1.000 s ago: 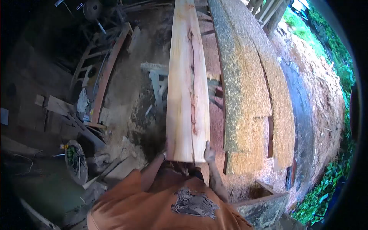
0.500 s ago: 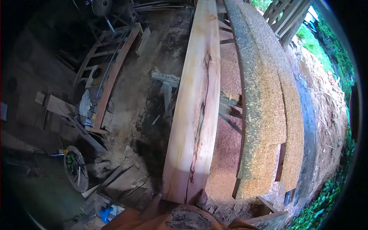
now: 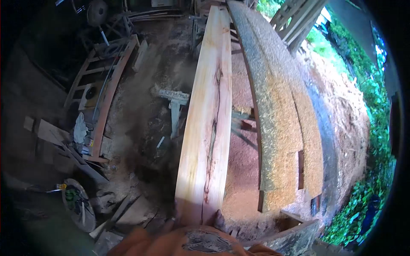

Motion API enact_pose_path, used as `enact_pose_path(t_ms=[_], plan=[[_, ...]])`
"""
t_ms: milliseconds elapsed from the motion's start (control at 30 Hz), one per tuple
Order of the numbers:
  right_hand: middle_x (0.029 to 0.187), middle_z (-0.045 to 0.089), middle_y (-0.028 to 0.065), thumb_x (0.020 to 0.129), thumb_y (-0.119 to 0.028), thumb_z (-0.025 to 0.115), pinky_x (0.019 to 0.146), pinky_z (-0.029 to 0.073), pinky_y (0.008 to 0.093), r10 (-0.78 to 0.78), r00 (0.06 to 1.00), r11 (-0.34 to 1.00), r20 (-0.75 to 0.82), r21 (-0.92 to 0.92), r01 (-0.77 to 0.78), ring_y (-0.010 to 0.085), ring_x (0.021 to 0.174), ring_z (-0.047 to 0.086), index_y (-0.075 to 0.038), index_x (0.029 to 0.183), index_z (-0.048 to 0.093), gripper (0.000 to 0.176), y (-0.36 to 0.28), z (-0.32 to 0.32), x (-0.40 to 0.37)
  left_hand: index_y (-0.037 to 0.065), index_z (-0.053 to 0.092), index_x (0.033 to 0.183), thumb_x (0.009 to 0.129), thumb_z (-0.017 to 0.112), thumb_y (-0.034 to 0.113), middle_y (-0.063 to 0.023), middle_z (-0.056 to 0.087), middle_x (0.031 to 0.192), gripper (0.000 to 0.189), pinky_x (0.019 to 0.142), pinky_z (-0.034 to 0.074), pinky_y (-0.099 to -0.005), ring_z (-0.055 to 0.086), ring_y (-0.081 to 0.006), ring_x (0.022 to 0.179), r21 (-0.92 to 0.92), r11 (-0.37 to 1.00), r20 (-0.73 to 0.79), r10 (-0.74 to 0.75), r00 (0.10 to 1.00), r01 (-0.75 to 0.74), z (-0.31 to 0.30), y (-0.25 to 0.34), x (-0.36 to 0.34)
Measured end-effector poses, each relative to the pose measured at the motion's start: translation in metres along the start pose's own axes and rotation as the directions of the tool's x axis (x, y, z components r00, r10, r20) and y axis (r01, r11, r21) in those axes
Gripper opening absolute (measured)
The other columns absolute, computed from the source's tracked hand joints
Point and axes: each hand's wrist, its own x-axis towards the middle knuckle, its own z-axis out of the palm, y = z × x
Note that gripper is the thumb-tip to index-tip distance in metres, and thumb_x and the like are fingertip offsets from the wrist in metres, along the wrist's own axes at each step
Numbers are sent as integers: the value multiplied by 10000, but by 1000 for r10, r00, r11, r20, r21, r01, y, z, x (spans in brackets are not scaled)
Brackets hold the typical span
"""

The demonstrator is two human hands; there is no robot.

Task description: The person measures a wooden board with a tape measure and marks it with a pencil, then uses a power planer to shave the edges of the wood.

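Note:
A long pale wooden plank (image 3: 203, 141) with a dark crack along its grain runs from my body away to the far side. My right hand (image 3: 219, 221) is closed on the plank's right edge at the near end. At the opposite edge, my left hand (image 3: 170, 224) grips the same end; it is dim and partly hidden. An orange shirt with a dark print (image 3: 205, 243) fills the bottom of the view and covers both wrists.
Sawdust-covered boards (image 3: 273, 128) lie along the right. A small wooden trestle (image 3: 175, 102) stands left of the plank. Farther left are a wooden frame (image 3: 106, 98), a round tray with tools (image 3: 79, 205) and scrap boards (image 3: 87, 164). A low wooden box wall (image 3: 294, 237) is near my right side.
The view has shifted, so the plank and surroundings appear farther left and the plank's far end shows. Both hands stay at the near end of the plank.

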Motion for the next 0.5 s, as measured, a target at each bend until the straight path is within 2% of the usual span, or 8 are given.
enact_pose_path(t_ms=[200,267,400,467,500], plan=[[853,670,311,1012,-574,313,726,492,545,-77,997,997,11,-21,78,452,830,662,26,989,664,695,19,-5,18,73,530,1295,881,461,464,-127,575,1137,574,782,464,-389,566,-227,960,-4,1000,13,14,1000,-14,24,-1,18],[851,667,321,1009,-581,293,720,493,569,-5,994,993,111,116,-8,478,826,655,13,1015,663,699,38,-33,28,72,537,1286,882,467,447,-124,579,1123,556,772,465,-385,567,-223,947,-4,1000,11,-7,1000,7,35,-8,20],[879,690,288,1014,-596,297,758,505,508,108,994,991,31,74,-110,414,870,676,68,948,679,769,62,-61,57,69,550,1266,885,480,414,-118,587,1096,520,751,466,-377,570,-215,920,-6,1000,24,-18,1000,18,67,-22,37],[896,672,311,1008,-580,319,759,476,569,149,982,980,115,117,-163,489,875,650,28,988,688,712,81,-61,61,67,557,1257,886,487,398,-115,591,1082,502,741,467,-373,572,-211,907,-2,1000,24,-28,999,28,87,-27,37],[848,653,309,1010,-565,327,754,463,587,63,985,982,159,164,-90,519,866,624,8,953,676,673,92,-56,65,67,560,1252,886,490,389,-114,592,1075,493,735,467,-371,573,-209,900,-1,1000,29,-27,999,27,99,-27,40]])
